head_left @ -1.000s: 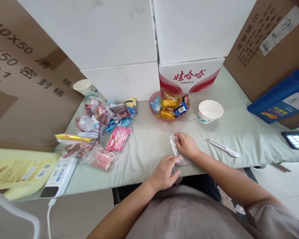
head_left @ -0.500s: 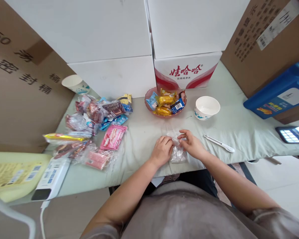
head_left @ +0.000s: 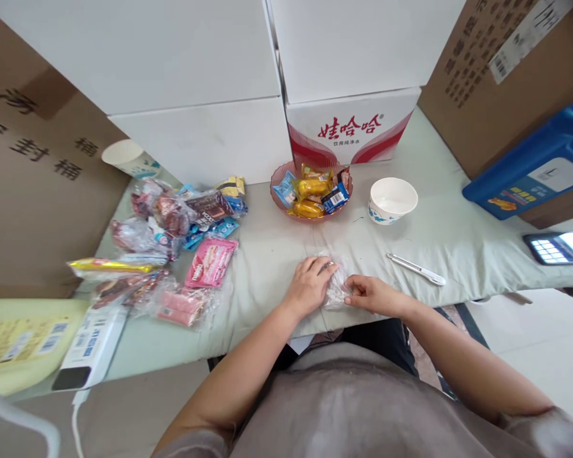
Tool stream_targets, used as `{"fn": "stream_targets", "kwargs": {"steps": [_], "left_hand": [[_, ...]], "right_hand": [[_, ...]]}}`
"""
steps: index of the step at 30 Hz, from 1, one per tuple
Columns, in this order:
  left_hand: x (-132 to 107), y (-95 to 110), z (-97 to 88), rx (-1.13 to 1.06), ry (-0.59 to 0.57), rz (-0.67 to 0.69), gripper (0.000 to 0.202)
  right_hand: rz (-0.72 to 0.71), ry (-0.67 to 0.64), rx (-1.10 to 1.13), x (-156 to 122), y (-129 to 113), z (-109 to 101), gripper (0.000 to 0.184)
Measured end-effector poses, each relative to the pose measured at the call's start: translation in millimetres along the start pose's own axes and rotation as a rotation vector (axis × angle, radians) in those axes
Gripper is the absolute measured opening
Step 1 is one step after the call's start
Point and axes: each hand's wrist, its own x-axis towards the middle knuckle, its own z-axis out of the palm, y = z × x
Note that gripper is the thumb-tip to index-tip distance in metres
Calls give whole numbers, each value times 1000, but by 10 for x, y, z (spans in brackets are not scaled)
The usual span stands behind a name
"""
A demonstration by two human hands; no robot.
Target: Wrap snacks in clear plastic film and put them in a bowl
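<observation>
A crumpled clear plastic bag with whitish contents (head_left: 335,291) lies on the cloth near the front edge. My left hand (head_left: 309,283) presses and grips its left side, fingers curled over the top. On the other side my right hand (head_left: 371,295) has its thumb and fingers pinched together at the bag's edge. What exactly is inside the bag is too blurred to tell. Beyond my hands stands a pink glass bowl (head_left: 281,207) filled with wrapped snacks. A white paper bowl (head_left: 392,200) is to its right, and a white utility knife (head_left: 416,269) lies right of my right hand.
Left on the table is a pile of packaged snacks (head_left: 172,219), with a pink packet (head_left: 212,262) nearest me. White boxes (head_left: 195,143) line the back. A blue bottle (head_left: 530,172) and a phone (head_left: 559,248) are at right, a power strip (head_left: 91,346) at left.
My right hand has moved down toward the near edge of the bag, and its fingers have closed. My left hand stays on the bag. The camera view has shifted slightly.
</observation>
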Motion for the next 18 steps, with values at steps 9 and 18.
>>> {"fn": "stream_targets", "kwargs": {"steps": [9, 18], "left_hand": [[-6, 14, 16, 74, -38, 1, 41], [-11, 26, -16, 63, -47, 27, 44]], "right_hand": [[-321, 464, -745, -284, -185, 15, 30], [-621, 361, -1165, -316, 441, 606, 66]]}}
